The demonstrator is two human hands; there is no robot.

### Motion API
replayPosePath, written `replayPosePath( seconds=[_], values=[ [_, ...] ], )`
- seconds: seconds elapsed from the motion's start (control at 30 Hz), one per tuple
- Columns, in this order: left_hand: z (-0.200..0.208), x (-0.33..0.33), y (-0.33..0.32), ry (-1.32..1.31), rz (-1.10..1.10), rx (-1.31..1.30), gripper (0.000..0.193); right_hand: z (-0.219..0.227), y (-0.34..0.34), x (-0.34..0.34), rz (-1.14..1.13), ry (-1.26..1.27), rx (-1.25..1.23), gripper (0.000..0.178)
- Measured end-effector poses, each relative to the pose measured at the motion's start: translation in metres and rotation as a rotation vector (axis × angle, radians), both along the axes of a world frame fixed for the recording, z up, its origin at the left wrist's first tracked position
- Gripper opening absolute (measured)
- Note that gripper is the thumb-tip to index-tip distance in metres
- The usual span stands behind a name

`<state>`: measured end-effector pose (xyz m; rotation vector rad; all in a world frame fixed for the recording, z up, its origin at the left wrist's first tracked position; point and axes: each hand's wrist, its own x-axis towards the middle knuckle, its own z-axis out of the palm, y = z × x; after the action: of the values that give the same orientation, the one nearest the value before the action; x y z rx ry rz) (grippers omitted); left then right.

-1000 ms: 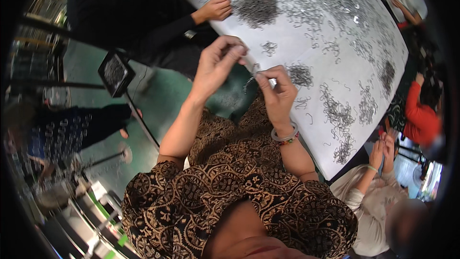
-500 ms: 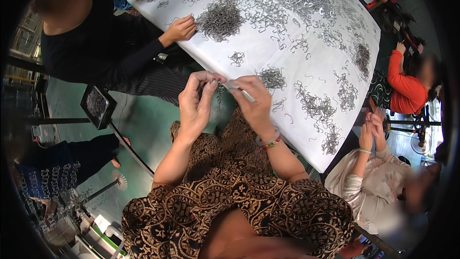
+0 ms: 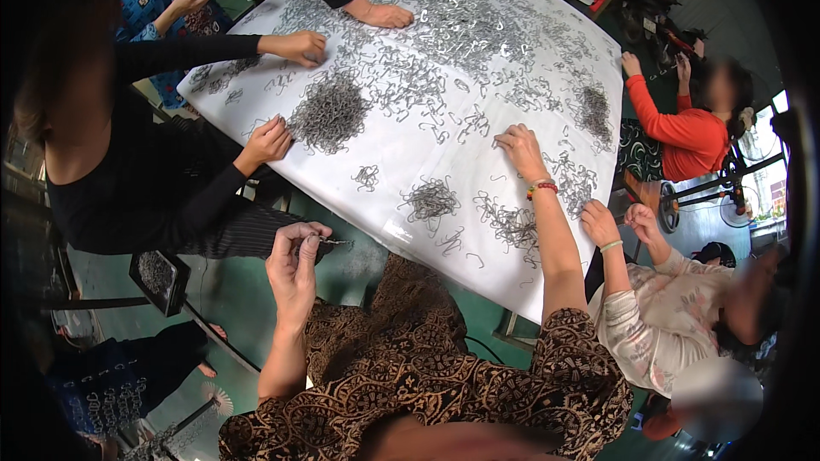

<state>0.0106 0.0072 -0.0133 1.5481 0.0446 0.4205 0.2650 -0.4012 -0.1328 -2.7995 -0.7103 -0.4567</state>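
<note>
My left hand [image 3: 295, 269] is raised in front of the table's near left edge. Its thumb and fingers pinch a few small grey metal hooks [image 3: 336, 242], whose thin ends stick out to the right; I cannot make out how they are joined. Stretched across the white table [image 3: 401, 226], my right hand [image 3: 519, 149] has its fingertips down at the surface, bent and close together. Whether a hook is between them is hidden. Loose S-shaped hooks [image 3: 472, 124] lie just left of it, and a scattered heap [image 3: 508, 220] lies nearer me, by my forearm.
A dense hook pile [image 3: 331, 111] and a smaller one [image 3: 430, 199] sit on the table. At left, a person in black sleeves [image 3: 184, 60] works; at right are people in red [image 3: 679, 141] and pale clothing [image 3: 653, 316]. A black tray [image 3: 160, 280] of grey pieces stands low left.
My hands were together, working at the hooks. Now they are apart: the right has reached out over the table, while the left keeps its hooks. The view has shifted too.
</note>
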Motion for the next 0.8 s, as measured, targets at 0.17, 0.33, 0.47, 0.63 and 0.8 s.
replayPosePath(
  seconds=[0.17, 0.33, 0.47, 0.63, 0.8],
  values=[
    [-0.003, -0.002, 0.001, -0.019, 0.004, 0.004, 0.007, -0.009, 0.010, -0.002, -0.042, -0.007, 0.007, 0.016],
    [0.002, -0.012, 0.001, -0.012, 0.032, 0.014, 0.007, -0.003, -0.006, -0.007, -0.005, 0.066, -0.079, 0.014],
    [-0.001, -0.017, 0.000, -0.042, 0.052, 0.053, 0.008, 0.005, -0.013, -0.009, 0.030, 0.038, -0.170, 0.019],
    [-0.010, -0.020, 0.003, -0.105, 0.051, 0.231, 0.009, 0.031, 0.057, -0.039, 0.055, -0.001, 0.104, 0.014],
    [-0.021, -0.016, 0.000, -0.077, 0.064, 0.267, 0.010, 0.095, 0.170, -0.144, 0.358, 0.334, 0.651, 0.008]
  ],
)
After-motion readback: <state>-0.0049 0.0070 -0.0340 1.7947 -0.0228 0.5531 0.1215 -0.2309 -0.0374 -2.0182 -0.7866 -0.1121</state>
